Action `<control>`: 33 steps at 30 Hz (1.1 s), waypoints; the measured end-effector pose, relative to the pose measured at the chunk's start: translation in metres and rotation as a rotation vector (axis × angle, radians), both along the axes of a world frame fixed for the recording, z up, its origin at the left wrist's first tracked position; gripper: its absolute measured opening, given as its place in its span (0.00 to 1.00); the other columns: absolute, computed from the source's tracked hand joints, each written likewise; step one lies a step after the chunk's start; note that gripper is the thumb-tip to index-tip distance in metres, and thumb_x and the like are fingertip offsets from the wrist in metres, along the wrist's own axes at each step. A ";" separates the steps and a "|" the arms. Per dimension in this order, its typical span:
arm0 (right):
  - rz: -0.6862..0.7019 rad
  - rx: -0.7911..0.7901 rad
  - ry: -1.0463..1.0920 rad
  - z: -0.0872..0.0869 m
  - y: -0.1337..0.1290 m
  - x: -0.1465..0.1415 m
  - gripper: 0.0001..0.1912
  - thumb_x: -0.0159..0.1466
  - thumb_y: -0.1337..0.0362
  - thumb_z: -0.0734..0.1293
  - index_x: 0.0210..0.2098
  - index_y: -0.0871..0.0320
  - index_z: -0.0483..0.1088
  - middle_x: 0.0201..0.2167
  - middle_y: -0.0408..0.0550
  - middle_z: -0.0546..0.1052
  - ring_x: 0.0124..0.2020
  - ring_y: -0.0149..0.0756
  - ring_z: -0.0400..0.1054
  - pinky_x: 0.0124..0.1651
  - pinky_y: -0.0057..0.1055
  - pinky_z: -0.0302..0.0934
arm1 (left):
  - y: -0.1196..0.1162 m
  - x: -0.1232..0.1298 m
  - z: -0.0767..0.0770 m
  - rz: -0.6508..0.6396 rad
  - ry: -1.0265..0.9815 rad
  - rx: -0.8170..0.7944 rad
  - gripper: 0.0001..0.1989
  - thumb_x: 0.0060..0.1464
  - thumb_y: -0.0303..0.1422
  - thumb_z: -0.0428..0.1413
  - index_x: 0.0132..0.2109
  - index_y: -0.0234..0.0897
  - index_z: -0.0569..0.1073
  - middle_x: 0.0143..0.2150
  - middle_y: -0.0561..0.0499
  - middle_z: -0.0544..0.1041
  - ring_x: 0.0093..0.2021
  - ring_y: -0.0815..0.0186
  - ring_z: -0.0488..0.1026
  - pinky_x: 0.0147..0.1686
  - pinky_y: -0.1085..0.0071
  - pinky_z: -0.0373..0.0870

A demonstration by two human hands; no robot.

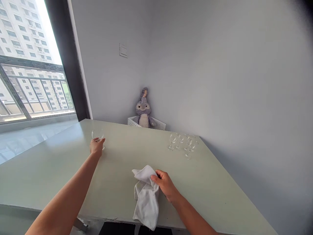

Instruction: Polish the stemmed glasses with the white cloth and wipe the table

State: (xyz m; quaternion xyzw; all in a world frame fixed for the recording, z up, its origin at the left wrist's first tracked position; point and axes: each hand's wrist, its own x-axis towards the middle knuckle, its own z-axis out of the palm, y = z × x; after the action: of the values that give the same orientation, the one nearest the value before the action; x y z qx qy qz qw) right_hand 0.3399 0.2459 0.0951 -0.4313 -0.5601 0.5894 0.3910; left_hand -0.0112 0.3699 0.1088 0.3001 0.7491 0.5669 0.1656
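Note:
At the far left part of the table, my left hand point(97, 146) has its fingers around a clear stemmed wine glass point(97, 133). The bowl shows above the fingers and a bit of the foot peeks out to the right; the stem is mostly hidden. Near the front edge, my right hand point(164, 182) pinches a white cloth point(147, 202) between thumb and fingers. The cloth hangs in loose folds down toward the table's edge. Several more clear stemmed glasses point(173, 138) stand grouped at the back right, apart from both hands.
The pale green table point(117, 169) reaches back toward a wall corner. Behind it, a purple plush rabbit point(143, 109) sits in a white perforated basket point(160, 125). A window point(31, 65) with a railing is at the left, and a grey wall point(232, 81) runs along the right.

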 end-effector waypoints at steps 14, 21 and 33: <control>-0.704 0.190 0.306 0.044 -0.004 0.017 0.13 0.54 0.55 0.66 0.35 0.55 0.64 0.25 0.39 0.66 0.24 0.28 0.59 0.26 0.25 0.56 | -0.066 0.182 -0.020 -0.721 0.325 0.046 0.32 0.48 0.44 0.51 0.57 0.39 0.51 0.35 0.53 0.69 0.28 0.70 0.67 0.30 0.71 0.64; -0.202 0.427 -0.182 0.051 -0.001 -0.003 0.23 0.58 0.61 0.61 0.53 0.53 0.61 0.41 0.47 0.71 0.38 0.35 0.64 0.39 0.30 0.59 | -0.081 0.200 -0.026 -0.925 0.604 0.098 0.29 0.53 0.43 0.48 0.59 0.41 0.49 0.38 0.51 0.69 0.37 0.65 0.68 0.38 0.65 0.65; 0.116 0.043 0.021 0.027 0.013 0.021 0.11 0.53 0.59 0.67 0.34 0.59 0.72 0.23 0.42 0.68 0.24 0.29 0.59 0.28 0.27 0.53 | -0.096 0.195 -0.008 -0.877 1.245 0.271 0.24 0.54 0.29 0.49 0.58 0.40 0.55 0.38 0.47 0.72 0.41 0.61 0.68 0.47 0.59 0.60</control>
State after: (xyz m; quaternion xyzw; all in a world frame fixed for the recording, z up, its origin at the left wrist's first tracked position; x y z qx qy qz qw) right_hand 0.3609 0.2591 0.1222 -0.3836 -0.5926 0.6034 0.3710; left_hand 0.1836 0.2738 0.1005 0.8505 0.4407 0.2631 -0.1147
